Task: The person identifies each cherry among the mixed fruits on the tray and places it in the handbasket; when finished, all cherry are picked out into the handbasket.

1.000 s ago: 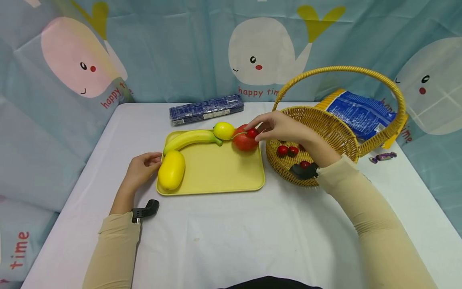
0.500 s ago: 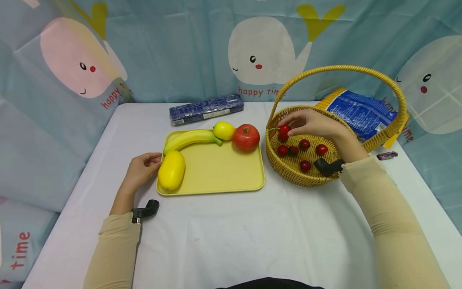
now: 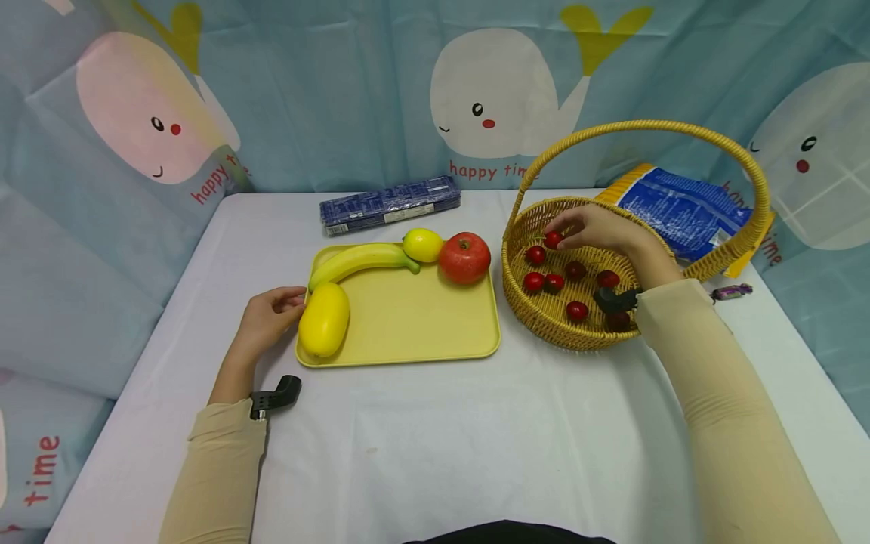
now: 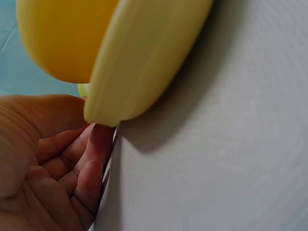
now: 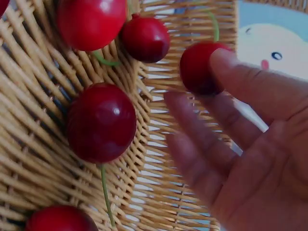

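My right hand (image 3: 594, 230) is inside the wicker basket (image 3: 544, 327) at its far left part. Its thumb and forefinger pinch a red cherry (image 5: 199, 70) with a green stem; the other fingers are spread loosely. Several more cherries (image 3: 577, 311) lie on the basket floor. At the left edge of the yellow tray (image 3: 414, 332), my left hand (image 3: 268, 321) pinches the rim, thumb against it and fingers curled below. On the tray are a banana (image 3: 363, 261), a lemon (image 3: 423, 245), a red apple (image 3: 465, 258) and an oval yellow fruit (image 3: 324, 320), mango-like.
The basket's tall handle (image 3: 652, 125) arches over my right hand. A dark blue wrapped pack (image 3: 390, 205) lies behind the tray. A blue and yellow bag (image 3: 683, 211) leans behind the basket, and a purple wrapped candy (image 3: 732, 292) is at its right.
My right hand has moved right from above the apple into the basket, carrying a cherry, then slightly farther right. The left hand has stayed at the tray's edge.
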{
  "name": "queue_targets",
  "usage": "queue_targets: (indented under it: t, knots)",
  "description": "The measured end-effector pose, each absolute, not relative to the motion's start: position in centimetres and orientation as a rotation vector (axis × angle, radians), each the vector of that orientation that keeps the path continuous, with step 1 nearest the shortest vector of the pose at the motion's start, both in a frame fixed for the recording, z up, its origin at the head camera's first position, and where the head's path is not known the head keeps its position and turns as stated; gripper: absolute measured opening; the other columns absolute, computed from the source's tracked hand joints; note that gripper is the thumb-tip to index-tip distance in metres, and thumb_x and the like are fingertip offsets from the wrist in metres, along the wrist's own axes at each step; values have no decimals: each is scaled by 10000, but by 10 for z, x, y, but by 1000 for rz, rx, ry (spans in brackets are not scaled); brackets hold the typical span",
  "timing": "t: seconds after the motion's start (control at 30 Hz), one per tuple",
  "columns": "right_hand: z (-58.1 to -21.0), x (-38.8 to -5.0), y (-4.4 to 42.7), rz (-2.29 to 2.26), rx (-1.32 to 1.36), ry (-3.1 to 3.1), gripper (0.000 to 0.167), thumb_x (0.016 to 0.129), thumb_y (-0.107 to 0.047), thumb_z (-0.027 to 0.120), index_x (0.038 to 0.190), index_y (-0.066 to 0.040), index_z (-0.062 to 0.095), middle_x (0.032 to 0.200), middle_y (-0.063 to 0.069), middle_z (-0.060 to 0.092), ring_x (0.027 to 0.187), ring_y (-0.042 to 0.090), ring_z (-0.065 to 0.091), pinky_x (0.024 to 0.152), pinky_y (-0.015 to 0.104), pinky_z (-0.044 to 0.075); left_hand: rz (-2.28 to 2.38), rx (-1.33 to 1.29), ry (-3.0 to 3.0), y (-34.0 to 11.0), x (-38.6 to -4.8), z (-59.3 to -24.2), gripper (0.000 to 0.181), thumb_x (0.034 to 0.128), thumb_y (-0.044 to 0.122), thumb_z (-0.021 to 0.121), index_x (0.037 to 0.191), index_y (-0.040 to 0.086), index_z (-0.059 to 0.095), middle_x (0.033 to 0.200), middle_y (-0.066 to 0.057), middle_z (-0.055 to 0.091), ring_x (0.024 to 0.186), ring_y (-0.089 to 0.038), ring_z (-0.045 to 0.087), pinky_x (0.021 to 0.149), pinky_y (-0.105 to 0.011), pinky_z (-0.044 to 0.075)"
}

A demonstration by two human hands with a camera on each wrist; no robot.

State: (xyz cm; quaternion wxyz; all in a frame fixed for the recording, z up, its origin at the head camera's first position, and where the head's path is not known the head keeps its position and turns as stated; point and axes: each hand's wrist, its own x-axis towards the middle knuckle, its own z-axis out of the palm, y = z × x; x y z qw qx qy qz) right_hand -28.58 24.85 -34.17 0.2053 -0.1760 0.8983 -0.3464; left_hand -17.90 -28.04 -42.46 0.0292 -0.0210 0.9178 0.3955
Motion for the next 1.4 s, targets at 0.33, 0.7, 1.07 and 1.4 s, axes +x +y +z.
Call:
queue_targets:
  t: [0.33,0.7,1.07,1.4]
  knots:
    - [-350,-290,252,-897,-477,2477,306,861,10,595,1167,29,594,1190,207,567,1100,342,521,908,452,433,1225,-81,2818,-283,-176,-425,387,924,164,552,1260,-26,522,1028,-175,569,858,-221,501,636,-86,401]
    - [-360,-289,250,-812,-479,2460,285,846,2,614,1131,12,619,1131,196,594,1058,323,529,876,442,442,1226,-86,2833,-282,-176,-428,380,918,151,563,1254,-23,530,1013,-170,578,851,-219,507,649,-80,401]
    - [-358,-289,247,-813,-500,2443,333,842,-45,641,1164,25,590,1154,218,579,1077,345,525,879,451,443,1231,-98,2834,-281,-177,-431,374,914,147,566,1247,-20,536,1010,-163,578,848,-211,508,648,-85,405]
    - [-347,-281,246,-790,-494,2546,467,917,-209,571,1302,33,465,1276,245,491,1162,382,457,951,530,359,1220,-48,2818,-280,-179,-431,378,919,140,552,1246,-50,526,1008,-188,579,845,-230,514,629,-90,405]
